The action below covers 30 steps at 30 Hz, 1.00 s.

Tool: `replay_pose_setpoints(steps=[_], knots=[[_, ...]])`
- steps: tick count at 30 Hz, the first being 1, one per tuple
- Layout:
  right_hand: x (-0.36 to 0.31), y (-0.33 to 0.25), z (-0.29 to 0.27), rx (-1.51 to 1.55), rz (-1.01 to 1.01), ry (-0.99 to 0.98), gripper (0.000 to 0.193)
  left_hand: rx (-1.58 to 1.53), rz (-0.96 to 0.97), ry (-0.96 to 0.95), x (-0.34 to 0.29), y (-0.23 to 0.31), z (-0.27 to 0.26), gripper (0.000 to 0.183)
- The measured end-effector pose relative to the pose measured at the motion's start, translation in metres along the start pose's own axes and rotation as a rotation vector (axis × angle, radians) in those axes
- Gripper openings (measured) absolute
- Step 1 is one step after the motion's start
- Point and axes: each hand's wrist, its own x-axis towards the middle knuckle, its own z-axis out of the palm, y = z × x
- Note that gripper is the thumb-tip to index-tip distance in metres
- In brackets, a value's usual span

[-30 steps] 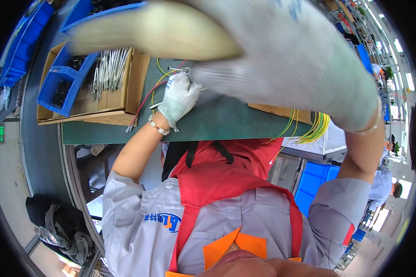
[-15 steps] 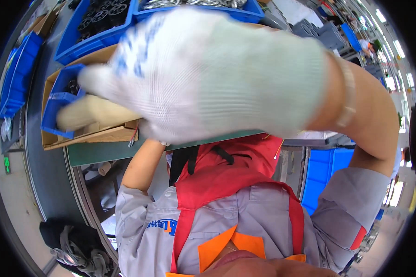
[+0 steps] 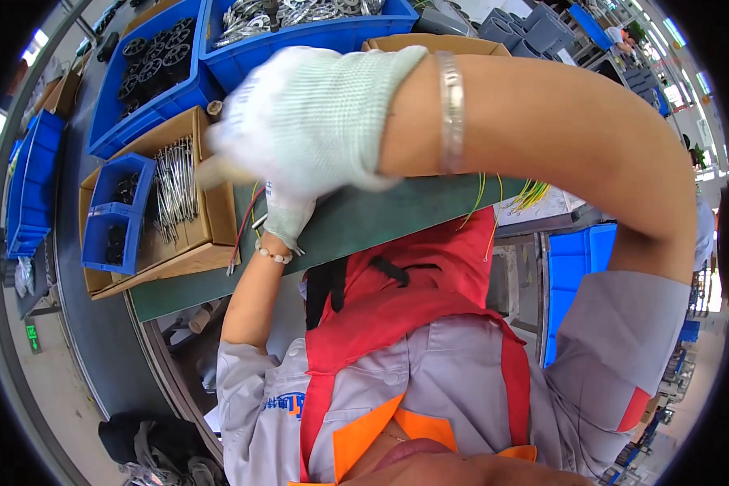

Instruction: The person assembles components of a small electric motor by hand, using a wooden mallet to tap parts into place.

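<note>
My right hand (image 3: 275,121), in a white knit glove with a pale green cuff, is held above the workbench. Motion smears its fingers, beside the inner edge of an open cardboard box (image 3: 219,231). Partly behind it, low over the green bench top (image 3: 364,217), is my gloved left hand (image 3: 290,212); its fingers are hidden. Red and yellow-green wires (image 3: 244,223) run beside my left wrist, with a short bare metal piece next to them. In the box lie many long thin metal rods (image 3: 176,186) and two small blue bins (image 3: 109,241) of dark parts.
Behind the box stand a large blue crate (image 3: 109,121) of black round parts and another blue crate (image 3: 316,31) of shiny metal pieces. Yellow-green wires (image 3: 530,194) lie at the bench's right. Grey cylindrical parts (image 3: 535,31) are at the back right. A blue bin (image 3: 571,283) stands below.
My right hand has moved off the cardboard box to the right and lower, away from the camera. The rods and my left hand's glove now show.
</note>
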Motion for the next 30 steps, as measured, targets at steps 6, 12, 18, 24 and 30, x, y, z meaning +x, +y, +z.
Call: replay_pose_setpoints(steps=[6, 12, 18, 24, 30], knots=[[-0.006, -0.007, 0.02, 0.145, -0.022, 0.006, 0.037, -0.28, -0.414, -0.647, 0.01, -0.003, -0.004, 0.038], [-0.018, -0.027, -0.025, 0.096, -0.075, 0.593, 0.043, -0.193, -0.27, -0.561, 0.005, -0.021, -0.017, 0.036], [-0.003, -0.011, 0.008, 0.013, 0.025, -0.029, 0.049, -0.157, -0.218, -0.306, -0.012, -0.019, 0.028, 0.032], [-0.01, -0.019, 0.002, 0.179, -0.121, 0.332, 0.024, -0.144, -0.128, -0.066, -0.055, -0.046, 0.061, 0.03], [-0.022, -0.008, -0.004, 0.068, 0.05, 0.071, 0.048, -0.687, -0.425, 0.198, 0.036, 0.019, -0.014, 0.022]])
